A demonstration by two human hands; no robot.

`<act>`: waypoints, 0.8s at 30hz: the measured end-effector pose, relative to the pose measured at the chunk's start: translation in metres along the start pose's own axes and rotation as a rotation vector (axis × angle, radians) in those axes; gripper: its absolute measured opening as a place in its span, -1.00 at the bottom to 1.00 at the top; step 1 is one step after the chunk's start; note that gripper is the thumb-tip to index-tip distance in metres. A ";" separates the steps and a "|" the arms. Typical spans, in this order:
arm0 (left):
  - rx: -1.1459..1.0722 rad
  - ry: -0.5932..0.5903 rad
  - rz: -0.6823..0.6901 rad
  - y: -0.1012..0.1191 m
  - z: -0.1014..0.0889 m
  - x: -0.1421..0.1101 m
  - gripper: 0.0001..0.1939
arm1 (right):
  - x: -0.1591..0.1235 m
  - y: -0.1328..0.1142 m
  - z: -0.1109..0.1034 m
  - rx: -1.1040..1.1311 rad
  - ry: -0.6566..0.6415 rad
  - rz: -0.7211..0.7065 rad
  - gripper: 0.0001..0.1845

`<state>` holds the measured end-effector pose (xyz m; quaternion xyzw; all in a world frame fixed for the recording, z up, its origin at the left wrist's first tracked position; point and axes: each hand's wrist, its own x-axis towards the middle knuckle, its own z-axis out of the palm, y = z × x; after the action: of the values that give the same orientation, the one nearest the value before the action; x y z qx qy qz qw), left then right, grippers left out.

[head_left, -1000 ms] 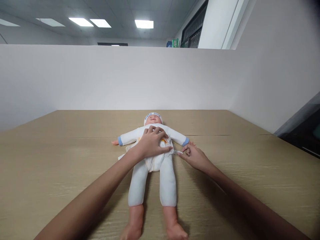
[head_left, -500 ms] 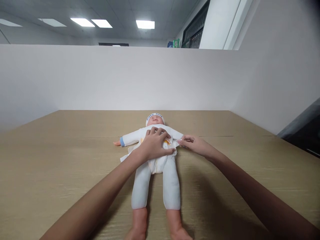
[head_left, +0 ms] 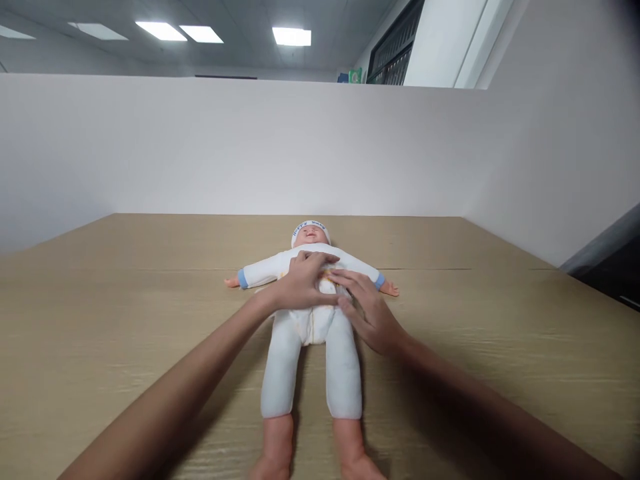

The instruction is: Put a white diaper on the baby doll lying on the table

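Note:
A baby doll [head_left: 294, 373] in white clothes with blue cuffs lies on its back, feet toward me and arms spread. Around its hips is a white diaper [head_left: 313, 328] with yellow-orange marks. My left hand [head_left: 305, 283] lies over the left part of the diaper front and the belly, thumb and fingers apart. On the right side of the waist, my right hand [head_left: 367, 310] rests with fingers stretched out over the diaper's edge. Both hands cover much of the diaper's waistband, and its right tab is hidden.
The doll lies on a wood-grain table [head_left: 150, 347]. A pale partition [head_left: 300, 147] rises behind the table, and another wall stands at the right. A dark object [head_left: 610, 267] is at the far right edge.
My right hand has moved left, from pulling the diaper's side tab outward to lying over the waist. The doll's right-side hand now shows. My left hand stays on the diaper, slightly shifted.

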<state>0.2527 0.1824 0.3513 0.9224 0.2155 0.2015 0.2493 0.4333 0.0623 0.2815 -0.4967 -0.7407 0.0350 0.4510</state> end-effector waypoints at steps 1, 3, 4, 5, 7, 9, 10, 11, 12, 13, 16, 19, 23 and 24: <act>-0.094 0.002 0.004 -0.002 -0.004 -0.003 -0.27 | -0.005 0.002 -0.001 -0.016 -0.056 -0.041 -0.47; -0.251 0.042 -0.020 -0.009 -0.011 -0.016 -0.32 | -0.012 0.007 -0.002 -0.017 -0.125 -0.068 -0.38; -0.286 0.076 -0.045 -0.014 -0.013 -0.025 -0.37 | -0.014 0.010 -0.002 -0.012 -0.134 -0.067 -0.36; -0.288 0.113 -0.073 -0.021 -0.015 -0.036 -0.42 | -0.015 0.012 -0.002 -0.006 -0.130 -0.066 -0.36; -0.210 0.180 -0.121 -0.040 -0.018 -0.063 -0.51 | -0.015 0.013 -0.003 0.004 -0.105 -0.071 -0.37; -0.072 0.235 -0.146 -0.062 -0.020 -0.091 -0.56 | -0.012 0.007 -0.003 0.010 -0.054 -0.077 -0.41; 0.004 0.253 -0.162 -0.073 -0.021 -0.104 -0.57 | -0.008 0.002 -0.003 0.004 -0.023 -0.077 -0.45; 0.079 0.256 -0.180 -0.083 -0.022 -0.115 -0.58 | -0.002 -0.005 -0.003 -0.011 0.008 -0.077 -0.50; 0.150 0.247 -0.198 -0.091 -0.023 -0.123 -0.59 | 0.006 -0.014 -0.002 -0.032 0.038 -0.079 -0.59; 0.211 0.230 -0.215 -0.097 -0.024 -0.129 -0.59 | 0.015 -0.022 0.001 -0.054 0.062 -0.084 -0.69; 0.336 0.174 -0.277 -0.104 -0.024 -0.135 -0.63 | 0.051 -0.047 0.012 -0.099 0.032 -0.076 -0.84; 0.357 0.135 -0.363 -0.100 -0.024 -0.133 -0.65 | 0.082 -0.061 0.029 -0.191 -0.114 0.059 -0.73; 0.013 0.133 -0.469 -0.090 -0.034 -0.129 -0.55 | 0.099 -0.065 0.046 -0.370 -0.209 0.223 -0.59; -0.131 0.159 -0.471 -0.086 -0.038 -0.126 -0.52 | 0.099 -0.066 0.048 -0.383 -0.216 0.235 -0.60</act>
<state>0.1049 0.2017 0.3013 0.8100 0.4297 0.2231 0.3308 0.3437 0.1241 0.3491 -0.6494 -0.7148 -0.0010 0.2594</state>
